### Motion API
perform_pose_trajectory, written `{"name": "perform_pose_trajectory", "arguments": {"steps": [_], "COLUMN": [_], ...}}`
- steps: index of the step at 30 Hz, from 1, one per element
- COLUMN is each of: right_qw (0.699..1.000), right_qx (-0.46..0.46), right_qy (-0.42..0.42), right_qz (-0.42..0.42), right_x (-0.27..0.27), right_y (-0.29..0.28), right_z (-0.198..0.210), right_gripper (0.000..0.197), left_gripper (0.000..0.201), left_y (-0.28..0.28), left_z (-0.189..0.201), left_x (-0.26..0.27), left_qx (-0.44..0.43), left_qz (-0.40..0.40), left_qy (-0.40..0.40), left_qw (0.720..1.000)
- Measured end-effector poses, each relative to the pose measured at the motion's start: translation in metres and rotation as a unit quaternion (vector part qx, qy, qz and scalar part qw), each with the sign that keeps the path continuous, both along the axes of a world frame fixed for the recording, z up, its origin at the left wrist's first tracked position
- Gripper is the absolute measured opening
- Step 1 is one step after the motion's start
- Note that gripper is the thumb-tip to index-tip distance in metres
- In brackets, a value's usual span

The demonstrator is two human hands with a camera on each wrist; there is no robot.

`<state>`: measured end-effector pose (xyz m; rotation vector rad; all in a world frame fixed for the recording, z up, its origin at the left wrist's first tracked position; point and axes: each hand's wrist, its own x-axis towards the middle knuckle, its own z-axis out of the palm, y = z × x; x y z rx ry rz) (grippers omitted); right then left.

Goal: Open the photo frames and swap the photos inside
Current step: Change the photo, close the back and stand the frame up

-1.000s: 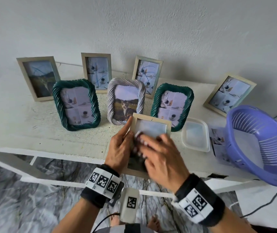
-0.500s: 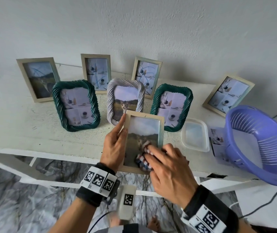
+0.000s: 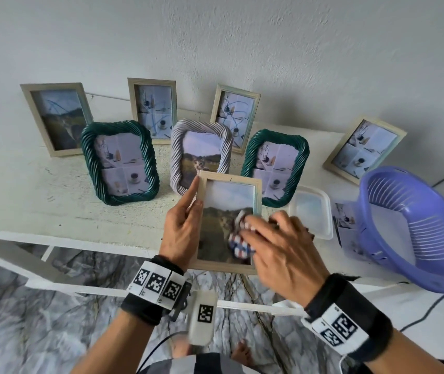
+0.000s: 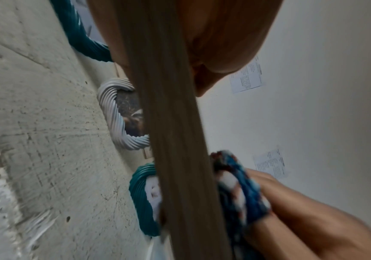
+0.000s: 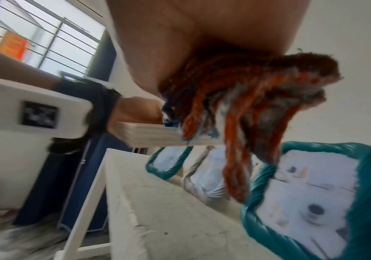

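Note:
My left hand (image 3: 185, 225) grips a pale wooden photo frame (image 3: 230, 195) by its left edge, index finger stretched up along the side, holding it over the table's front edge. It shows a landscape photo with a cat. My right hand (image 3: 277, 247) holds a bunched checked cloth (image 3: 238, 240) against the lower right of the glass. In the left wrist view the frame's edge (image 4: 175, 140) runs down the middle, with the cloth (image 4: 240, 190) to its right. From the right wrist, the cloth (image 5: 246, 105) hangs from my palm over the frame (image 5: 153, 133).
On the white table (image 3: 26, 190) stand two green twisted frames (image 3: 119, 166) (image 3: 276, 163), a white twisted frame (image 3: 202, 149) and several wooden frames at the wall. A clear plastic lid (image 3: 311, 211), loose photos (image 3: 346, 222) and a purple basket (image 3: 415, 225) lie at the right.
My right hand has drawn the cloth down the glass, from the upper part to the lower right. The left hand still holds the frame, now a little more upright.

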<state>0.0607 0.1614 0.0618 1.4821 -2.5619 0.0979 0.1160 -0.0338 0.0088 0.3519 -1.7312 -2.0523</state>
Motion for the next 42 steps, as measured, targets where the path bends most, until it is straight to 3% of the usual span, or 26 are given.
{"name": "perform_pose_trajectory", "arguments": {"steps": [3, 9, 15, 21, 29, 35, 39, 42], "right_qw": [0.998, 0.99, 0.999, 0.987, 0.996, 0.983, 0.995, 0.998], "right_qx": [-0.028, -0.026, -0.033, -0.034, -0.051, -0.046, -0.054, -0.06], "right_qy": [0.004, -0.073, -0.025, -0.098, -0.041, -0.104, -0.056, -0.007], "right_qz": [-0.054, 0.116, -0.001, 0.125, 0.054, 0.146, 0.065, -0.014], "right_x": [-0.013, 0.004, -0.024, 0.003, -0.028, 0.012, -0.02, -0.031], "right_y": [-0.008, 0.007, 0.003, 0.007, 0.009, 0.004, 0.008, -0.002], "right_z": [0.001, -0.013, 0.0, -0.015, -0.009, -0.02, -0.009, -0.001], "right_gripper": [0.042, 0.035, 0.04, 0.04, 0.037, 0.032, 0.025, 0.036], "left_gripper": [0.05, 0.042, 0.046, 0.043, 0.043, 0.042, 0.047, 0.052], "left_y": [0.003, -0.003, 0.002, 0.006, 0.01, 0.014, 0.01, 0.01], "left_z": [-0.001, -0.017, -0.011, -0.013, -0.019, -0.017, -0.022, -0.019], "left_x": [-0.001, 0.004, -0.003, 0.0, 0.003, 0.006, 0.008, 0.007], "left_qx": [0.005, -0.022, 0.021, -0.047, -0.004, -0.019, 0.012, 0.037], "left_qz": [0.004, 0.003, 0.006, 0.009, 0.035, 0.03, 0.005, -0.015], "left_qy": [-0.002, -0.031, -0.028, -0.033, -0.044, -0.038, -0.022, -0.031], "left_qw": [1.0, 0.999, 0.999, 0.998, 0.998, 0.999, 1.0, 0.999]}}
